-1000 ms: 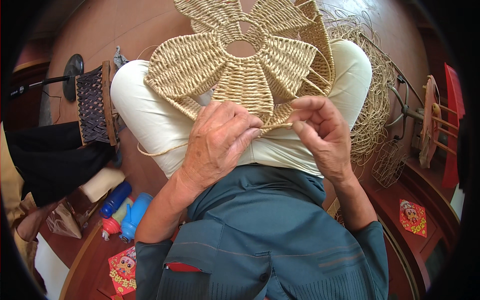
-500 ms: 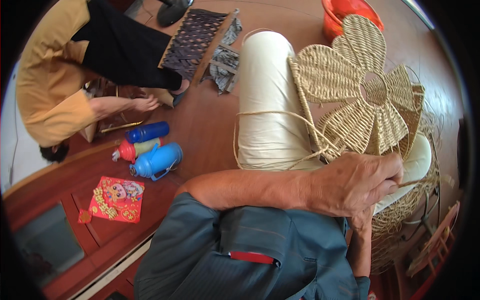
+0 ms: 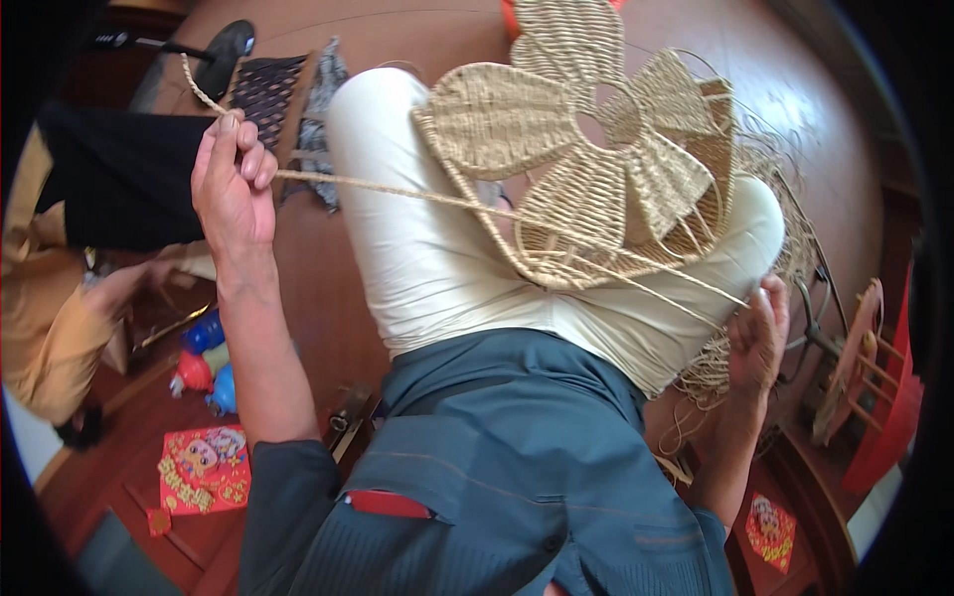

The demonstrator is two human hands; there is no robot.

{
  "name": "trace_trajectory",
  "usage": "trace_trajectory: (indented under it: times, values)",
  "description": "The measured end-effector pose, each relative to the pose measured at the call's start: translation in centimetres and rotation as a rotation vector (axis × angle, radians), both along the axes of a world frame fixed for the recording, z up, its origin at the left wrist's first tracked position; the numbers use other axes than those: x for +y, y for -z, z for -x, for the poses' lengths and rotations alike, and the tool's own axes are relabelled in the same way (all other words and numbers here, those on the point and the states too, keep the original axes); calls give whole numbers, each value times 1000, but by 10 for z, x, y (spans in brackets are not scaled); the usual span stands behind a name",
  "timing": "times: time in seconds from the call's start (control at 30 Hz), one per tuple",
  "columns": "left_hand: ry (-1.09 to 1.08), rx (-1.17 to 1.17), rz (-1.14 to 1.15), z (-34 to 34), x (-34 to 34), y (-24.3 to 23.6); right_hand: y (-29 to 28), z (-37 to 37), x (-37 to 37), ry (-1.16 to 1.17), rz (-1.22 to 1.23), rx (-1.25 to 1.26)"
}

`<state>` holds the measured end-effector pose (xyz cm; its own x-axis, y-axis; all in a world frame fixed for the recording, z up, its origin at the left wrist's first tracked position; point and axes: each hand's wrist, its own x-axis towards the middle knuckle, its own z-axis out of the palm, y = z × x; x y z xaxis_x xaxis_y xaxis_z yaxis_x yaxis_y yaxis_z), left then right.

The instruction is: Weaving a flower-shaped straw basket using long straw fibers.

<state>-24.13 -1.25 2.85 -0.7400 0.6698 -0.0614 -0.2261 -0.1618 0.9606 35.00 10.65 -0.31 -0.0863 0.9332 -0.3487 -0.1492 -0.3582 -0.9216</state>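
Left hand (image 3: 235, 189): raised, pinching cord (image 3: 383, 186)
Right hand (image 3: 759, 333): pinching a strand (image 3: 686, 276), well apart from left
Basket (image 3: 502, 111): across lap (image 3: 467, 298)

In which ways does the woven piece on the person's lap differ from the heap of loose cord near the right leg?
The woven piece has petal-shaped panels around a round hole; the cord heap is a loose tangle without clear shape. The woven piece rests on the lap, while the cord heap lies beside the right leg. Both are straw-coloured.
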Motion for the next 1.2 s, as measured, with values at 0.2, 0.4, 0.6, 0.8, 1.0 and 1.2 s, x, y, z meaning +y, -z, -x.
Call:
trace_trajectory:
  times: [0.2,0.4,0.6,0.8,1.0,1.2]
  values:
    - [292,834,481,-111,17,-4,-2,-15,0,-13,125,113]
    - [775,1160,137,-187,7,21,2,-23,3,-68,197,181]
    - [885,1020,229,-205,7,20,0,-29,7,-42,200,172]
    - [952,1030,352,-215,8,11,-2,-33,14,-27,216,187]
    - [987,1022,386,-217,19,10,-4,-33,7,-20,237,237]
    - [923,1093,285,-224,16,10,7,-43,-10,-116,220,325]
